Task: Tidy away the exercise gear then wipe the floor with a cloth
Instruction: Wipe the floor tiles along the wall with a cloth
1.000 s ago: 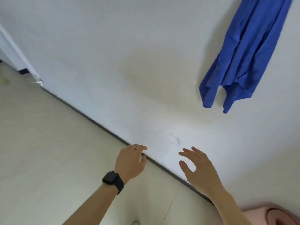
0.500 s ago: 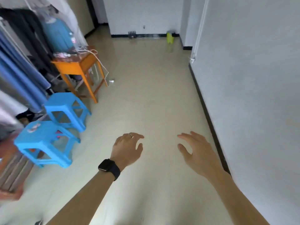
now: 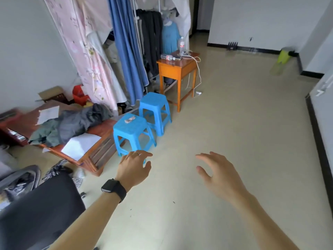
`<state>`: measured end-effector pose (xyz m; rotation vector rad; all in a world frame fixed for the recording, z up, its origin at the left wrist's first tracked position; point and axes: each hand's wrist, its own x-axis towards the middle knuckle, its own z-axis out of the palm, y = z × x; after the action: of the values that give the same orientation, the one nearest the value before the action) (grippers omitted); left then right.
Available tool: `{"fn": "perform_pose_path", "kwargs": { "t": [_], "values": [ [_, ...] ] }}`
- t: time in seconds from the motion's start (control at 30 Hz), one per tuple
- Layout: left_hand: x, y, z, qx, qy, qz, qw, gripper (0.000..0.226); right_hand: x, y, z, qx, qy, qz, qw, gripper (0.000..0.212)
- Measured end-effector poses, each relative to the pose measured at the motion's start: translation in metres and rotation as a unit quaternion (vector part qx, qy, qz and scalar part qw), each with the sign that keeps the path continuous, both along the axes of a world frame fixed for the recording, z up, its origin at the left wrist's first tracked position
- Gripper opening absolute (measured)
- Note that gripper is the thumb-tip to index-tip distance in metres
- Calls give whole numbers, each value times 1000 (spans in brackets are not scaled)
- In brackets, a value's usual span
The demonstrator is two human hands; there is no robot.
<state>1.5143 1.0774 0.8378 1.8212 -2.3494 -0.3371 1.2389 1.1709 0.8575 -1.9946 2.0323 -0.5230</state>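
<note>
My left hand, with a black watch on the wrist and a ring on one finger, floats in front of me, fingers loosely spread and holding nothing. My right hand hangs level with it to the right, also empty with fingers apart. Both are above the pale floor. No exercise gear and no cloth shows in this view.
Two blue plastic stools stand left of centre, an orange side table with bottles behind them. A low wooden table with clothes and paper sits at the left. Hanging clothes line the back left. A white wall with a black skirting runs along the right.
My view has swung left from the wall with the blue garment across the room to the stools and low table. Both hands stayed open in front of me.
</note>
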Motion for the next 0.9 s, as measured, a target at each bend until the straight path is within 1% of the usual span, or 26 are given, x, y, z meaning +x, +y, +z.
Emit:
{"fn": "perform_pose_path", "kwargs": {
  "t": [0.2, 0.3, 0.47, 0.57, 0.73, 0.9],
  "values": [
    [59, -64, -15, 8, 7, 34, 999, 36, 59, -75, -14, 25, -8, 25, 999, 43],
    [82, -105, -33, 16, 9, 52, 998, 36, 76, -124, -28, 45, 5, 40, 998, 45],
    [111, -185, -56, 40, 17, 77, 996, 34, 95, -226, -53, 72, 14, 73, 995, 43],
    [127, -245, -64, 56, 8, 101, 993, 34, 107, -306, -66, 84, 0, 86, 993, 41],
    [151, -343, -64, 77, 5, 157, 985, 35, 130, -422, -72, 106, 2, 121, 987, 39],
    [168, -434, -73, 98, 9, 167, 981, 36, 159, -522, -77, 133, 13, 162, 978, 40]
  ]
}}
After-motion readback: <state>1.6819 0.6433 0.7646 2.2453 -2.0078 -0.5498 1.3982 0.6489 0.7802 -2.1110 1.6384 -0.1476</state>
